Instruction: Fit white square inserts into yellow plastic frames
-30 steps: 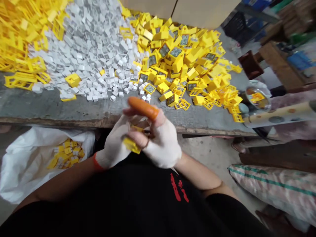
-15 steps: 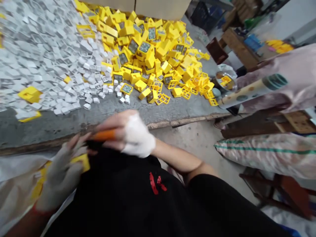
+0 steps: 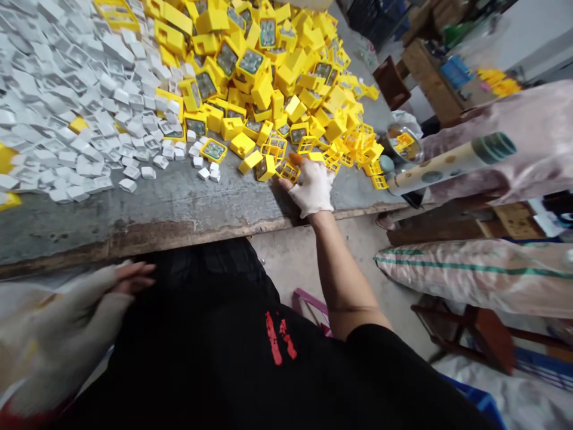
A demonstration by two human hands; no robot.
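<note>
My right hand (image 3: 313,186), in a white fingerless glove, reaches onto the grey tabletop. Its thumb and fingers close around a small yellow openwork frame (image 3: 289,172) at the front of the yellow pile. Something orange shows at its fingertips; whether it is a finger covering or an object is unclear. My left hand (image 3: 101,304), in a greyish fingerless glove, is low at the left, below the table edge and beside a pale bag. Its fingers are stretched out, close to one another and slightly blurred, with nothing visible in them. Yellow box-shaped casings (image 3: 242,144), some showing grey insides, lie heaped beyond my right hand.
Many small white plastic pieces (image 3: 62,113) cover the table's left part. A metal bowl (image 3: 405,143) with yellow parts and a patterned roll (image 3: 452,162) stand at the right. The table's worn wooden edge (image 3: 147,236) runs in front of me. A striped sack (image 3: 474,275) lies right.
My right hand has moved from beside the left hand to the yellow frames on the table. The yellow piece previously in my left hand is gone from view. The camera view has shifted slightly.
</note>
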